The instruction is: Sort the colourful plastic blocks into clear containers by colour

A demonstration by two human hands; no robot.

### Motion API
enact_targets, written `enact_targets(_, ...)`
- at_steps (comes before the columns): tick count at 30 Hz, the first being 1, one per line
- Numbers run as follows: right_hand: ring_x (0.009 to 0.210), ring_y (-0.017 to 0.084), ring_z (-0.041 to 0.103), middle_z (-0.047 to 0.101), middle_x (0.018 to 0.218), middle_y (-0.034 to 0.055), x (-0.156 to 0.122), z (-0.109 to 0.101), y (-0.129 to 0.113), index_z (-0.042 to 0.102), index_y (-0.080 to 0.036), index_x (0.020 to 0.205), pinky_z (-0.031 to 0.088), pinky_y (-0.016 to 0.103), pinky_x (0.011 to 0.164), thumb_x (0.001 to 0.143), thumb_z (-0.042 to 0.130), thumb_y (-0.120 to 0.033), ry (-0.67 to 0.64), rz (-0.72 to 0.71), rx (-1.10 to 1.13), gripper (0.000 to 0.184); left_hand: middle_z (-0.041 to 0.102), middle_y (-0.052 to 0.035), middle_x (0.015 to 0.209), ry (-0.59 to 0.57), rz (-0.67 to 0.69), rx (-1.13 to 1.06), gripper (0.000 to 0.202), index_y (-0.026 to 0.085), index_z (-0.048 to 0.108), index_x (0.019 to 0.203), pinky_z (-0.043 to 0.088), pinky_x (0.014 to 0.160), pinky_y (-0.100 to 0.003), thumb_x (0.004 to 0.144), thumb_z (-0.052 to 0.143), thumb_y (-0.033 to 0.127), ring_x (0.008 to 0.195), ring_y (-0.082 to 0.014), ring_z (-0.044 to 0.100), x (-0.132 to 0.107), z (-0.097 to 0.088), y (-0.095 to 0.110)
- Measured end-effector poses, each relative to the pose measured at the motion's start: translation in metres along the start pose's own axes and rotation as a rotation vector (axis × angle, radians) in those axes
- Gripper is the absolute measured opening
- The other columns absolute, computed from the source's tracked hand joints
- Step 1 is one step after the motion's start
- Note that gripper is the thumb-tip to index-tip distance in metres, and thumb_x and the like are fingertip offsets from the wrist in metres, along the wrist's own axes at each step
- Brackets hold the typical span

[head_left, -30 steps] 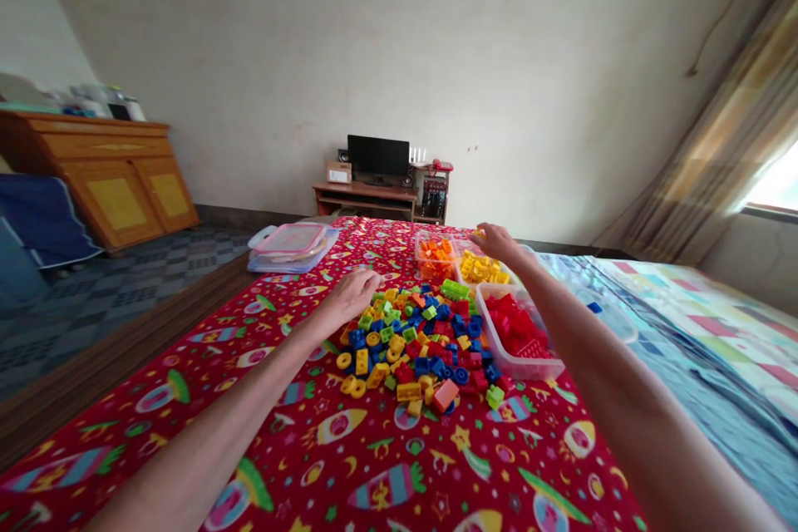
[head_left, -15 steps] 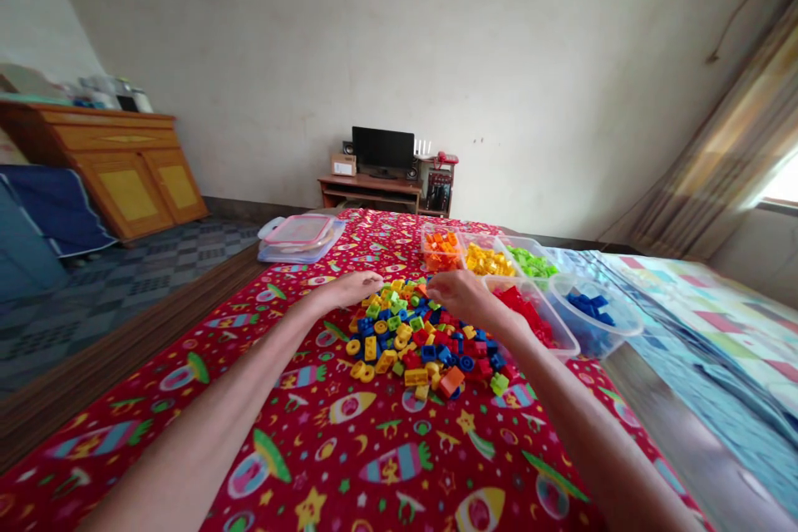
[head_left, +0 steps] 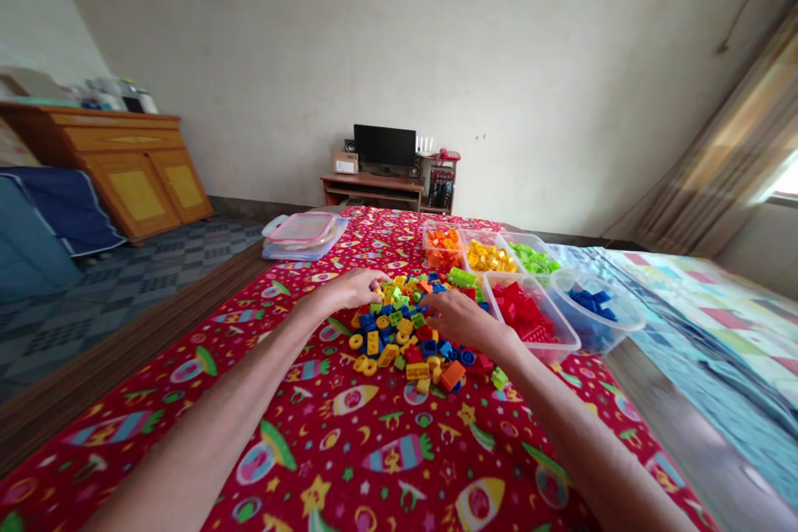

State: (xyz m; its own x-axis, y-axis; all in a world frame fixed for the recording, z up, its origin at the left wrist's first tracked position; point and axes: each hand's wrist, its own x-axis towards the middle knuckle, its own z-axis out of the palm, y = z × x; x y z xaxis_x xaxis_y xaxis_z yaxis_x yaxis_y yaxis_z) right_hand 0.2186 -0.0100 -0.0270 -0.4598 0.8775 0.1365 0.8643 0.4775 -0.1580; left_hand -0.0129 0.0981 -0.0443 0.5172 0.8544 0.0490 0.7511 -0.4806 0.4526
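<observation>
A mixed pile of toy building bricks (head_left: 399, 341) in yellow, green, blue, red and orange lies on the red patterned cloth (head_left: 349, 449). My left hand (head_left: 357, 289) is at the pile's far left edge, its fingers curled together around something small that I cannot make out. Over the right side of the pile, my right hand (head_left: 461, 317) reaches palm down with fingers apart, touching or just above the bricks. Beside it stands a clear tub of red bricks (head_left: 522, 312).
Behind the pile are clear tubs of orange bricks (head_left: 444, 248), yellow bricks (head_left: 491, 256) and green bricks (head_left: 533, 259). A round tub of blue bricks (head_left: 591, 303) stands right. Stacked lids (head_left: 305, 229) lie at the back left. A monitor (head_left: 385, 148) stands beyond.
My right hand has moved slightly nearer over the pile and its fingers have spread, uncovering green bricks behind it. My left hand has shifted slightly right, with its fingers more curled.
</observation>
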Motion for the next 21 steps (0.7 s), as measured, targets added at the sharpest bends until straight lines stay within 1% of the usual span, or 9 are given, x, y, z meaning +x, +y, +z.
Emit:
enact_targets(3,0.083,0.017,0.061,0.068,0.091,0.0066,-0.001,0.004,0.002,0.067,-0.021,0.103,0.04,0.023,0.066,0.085,0.049,-0.016,-0.041,-0.018,-0.006,0.026,0.07,-0.0041,0.086,-0.016,0.021,-0.067,0.051,0.015,0.065,0.112,0.046,0.066,-0.023,0.063,0.056,0.027,0.077,-0.0188,0.063,0.0,-0.002,-0.002)
enact_targets(6,0.087,0.017,0.061,0.068,0.095,0.0066,-0.002,0.006,0.002,0.067,-0.02,0.102,0.041,0.024,0.07,0.081,0.054,-0.017,-0.013,-0.035,0.033,0.025,0.07,-0.0051,0.087,-0.027,0.059,-0.128,0.043,0.015,0.069,0.101,0.046,0.066,-0.024,0.063,0.056,0.031,0.079,-0.0198,0.063,0.0,-0.004,-0.004)
enact_targets(8,0.085,0.017,0.061,0.068,0.092,0.0065,-0.003,0.005,0.003,0.069,-0.019,0.095,0.041,0.024,0.07,0.08,0.057,-0.02,0.003,-0.027,0.063,0.019,0.07,-0.004,0.083,-0.021,0.06,-0.131,0.037,0.015,0.07,0.092,0.045,0.064,-0.023,0.062,0.057,0.033,0.075,-0.019,0.061,0.0,-0.005,-0.003)
enact_targets(10,0.077,0.015,0.06,0.066,0.082,0.0049,-0.005,0.005,0.005,0.069,-0.018,0.085,0.04,0.024,0.068,0.082,0.057,-0.022,0.023,-0.017,0.089,0.013,0.068,-0.0026,0.075,-0.006,0.048,-0.112,0.033,0.015,0.07,0.086,0.042,0.059,-0.022,0.062,0.058,0.034,0.069,-0.0176,0.059,-0.001,-0.006,0.001)
enact_targets(12,0.073,0.014,0.057,0.063,0.076,0.0037,-0.007,0.006,0.008,0.067,-0.017,0.08,0.04,0.023,0.068,0.085,0.055,-0.022,0.097,-0.023,0.082,0.014,0.066,-0.0017,0.071,0.031,0.045,-0.085,0.031,0.015,0.07,0.083,0.04,0.057,-0.022,0.064,0.056,0.035,0.066,-0.0164,0.057,-0.004,-0.008,0.007)
enact_targets(14,0.074,0.014,0.056,0.062,0.077,0.0039,-0.009,0.007,0.013,0.064,-0.016,0.081,0.039,0.024,0.071,0.088,0.052,-0.023,0.205,-0.043,0.051,0.015,0.065,-0.0012,0.069,0.079,0.045,-0.039,0.03,0.015,0.069,0.08,0.038,0.055,-0.022,0.069,0.051,0.037,0.063,-0.0154,0.055,-0.008,-0.01,0.015)
enact_targets(16,0.074,0.013,0.055,0.06,0.078,0.0037,-0.008,0.008,0.016,0.061,-0.016,0.082,0.039,0.024,0.071,0.09,0.05,-0.025,0.278,-0.059,0.034,0.016,0.065,-0.001,0.068,0.095,0.059,0.015,0.031,0.016,0.07,0.08,0.037,0.056,-0.022,0.073,0.048,0.036,0.062,-0.0149,0.055,-0.011,-0.013,0.023)
enact_targets(18,0.073,0.013,0.054,0.059,0.077,0.0026,-0.007,0.007,0.014,0.059,-0.017,0.083,0.038,0.024,0.071,0.091,0.049,-0.03,0.305,-0.081,0.053,0.019,0.067,-0.0013,0.071,0.042,0.101,0.053,0.03,0.017,0.071,0.084,0.038,0.057,-0.023,0.075,0.048,0.034,0.064,-0.0154,0.056,-0.013,-0.014,0.029)
enact_targets(21,0.072,0.013,0.053,0.06,0.078,0.0024,-0.003,0.006,0.003,0.058,-0.017,0.089,0.038,0.023,0.07,0.091,0.049,-0.031,0.323,-0.116,0.101,0.017,0.071,-0.0028,0.083,-0.057,0.17,0.077,0.031,0.019,0.072,0.095,0.041,0.064,-0.023,0.075,0.053,0.035,0.072,-0.0176,0.06,-0.015,-0.015,0.038)
